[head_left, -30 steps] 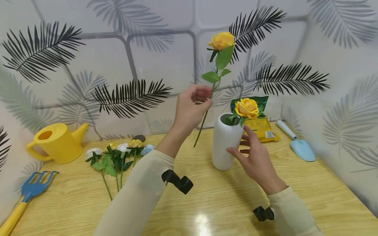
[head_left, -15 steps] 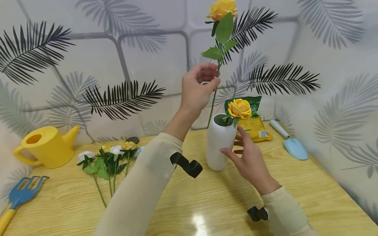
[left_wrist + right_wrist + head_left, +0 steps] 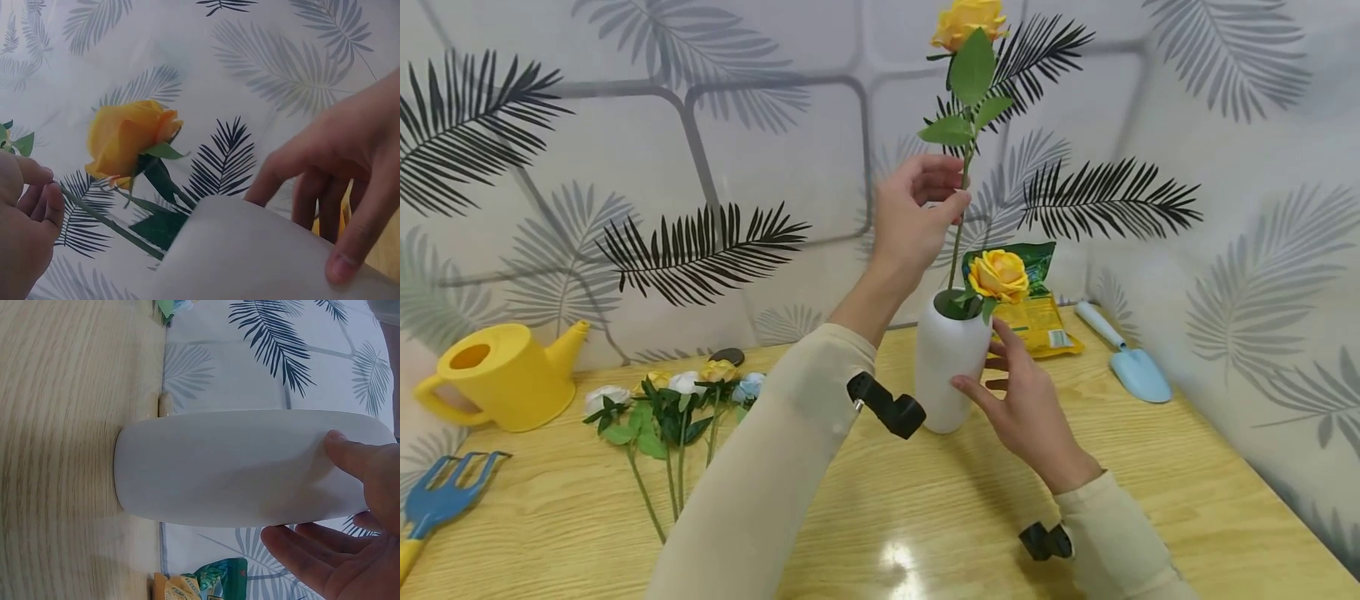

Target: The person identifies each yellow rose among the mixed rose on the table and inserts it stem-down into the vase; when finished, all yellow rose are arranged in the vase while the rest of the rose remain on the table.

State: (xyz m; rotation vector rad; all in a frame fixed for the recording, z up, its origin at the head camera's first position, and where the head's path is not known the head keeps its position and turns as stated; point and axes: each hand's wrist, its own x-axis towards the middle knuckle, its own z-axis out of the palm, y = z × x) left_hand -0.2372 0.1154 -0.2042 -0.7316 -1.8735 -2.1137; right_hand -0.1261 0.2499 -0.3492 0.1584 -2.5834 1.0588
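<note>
My left hand (image 3: 913, 212) pinches the green stem of a long yellow rose (image 3: 972, 67) between thumb and fingers. The rose stands almost upright, its bloom near the top of the head view, and the stem's lower end is at the mouth of the white vase (image 3: 947, 367), its tip hidden. My right hand (image 3: 1026, 408) holds the vase from its right side, thumb in front, as the right wrist view also shows. A second yellow rose (image 3: 998, 277) sits in the vase and leans over the rim to the right; the left wrist view shows its bloom (image 3: 128, 140) close up.
On the wooden table (image 3: 865, 517), several white, yellow and blue flowers (image 3: 673, 400) lie to the left. Beyond them stand a yellow watering can (image 3: 505, 375) and a blue hand fork (image 3: 445, 500). Behind the vase is a yellow-green packet (image 3: 1037, 321), with a light-blue trowel (image 3: 1138, 373) further right.
My left hand has raised the rose and brought it rightward; its stem end went from beside the vase to the vase's mouth. The right hand keeps its hold on the vase.
</note>
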